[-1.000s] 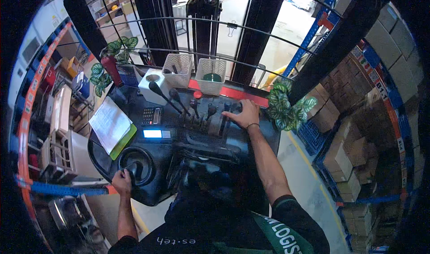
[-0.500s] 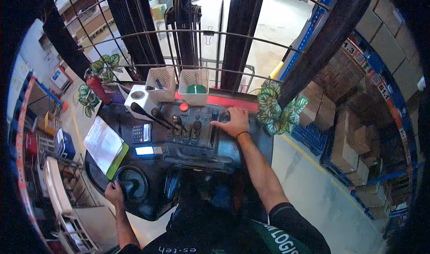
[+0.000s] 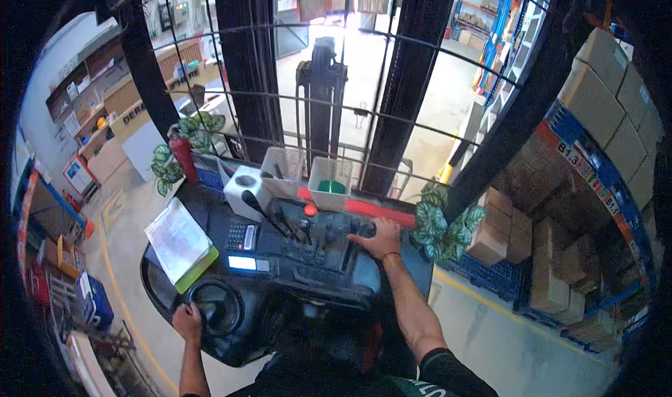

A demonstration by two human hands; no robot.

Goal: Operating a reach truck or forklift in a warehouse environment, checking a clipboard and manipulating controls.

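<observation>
At the left edge of a small black steering wheel (image 3: pixel 215 307), my left hand (image 3: pixel 187 321) is curled closed, apparently around its rim; the fingers are partly hidden. My right hand (image 3: pixel 381 240) rests on the right of the dark control console (image 3: pixel 325 274), with thumb and fingers around a black control knob (image 3: pixel 362 227). Several black levers (image 3: pixel 280 218) rise left of that hand, close to a red button (image 3: pixel 311 209). A clipboard with paper (image 3: pixel 176 239) and a green lower edge lies beyond my left hand, beside a calculator (image 3: pixel 241 237) and a lit display (image 3: pixel 243 262).
Ahead stand dark mast uprights behind a wire grille (image 3: pixel 280 96). White baskets (image 3: pixel 330 183), a white box (image 3: pixel 244 192) and leafy plants (image 3: pixel 441 222) line the console's far edge. Racking with cartons (image 3: pixel 560 271) runs along the right; a blue container (image 3: pixel 94 299) is at left.
My view has tilted upward, showing more of the hall beyond the grille, and the console appears lower. Both hands keep their places on the controls.
</observation>
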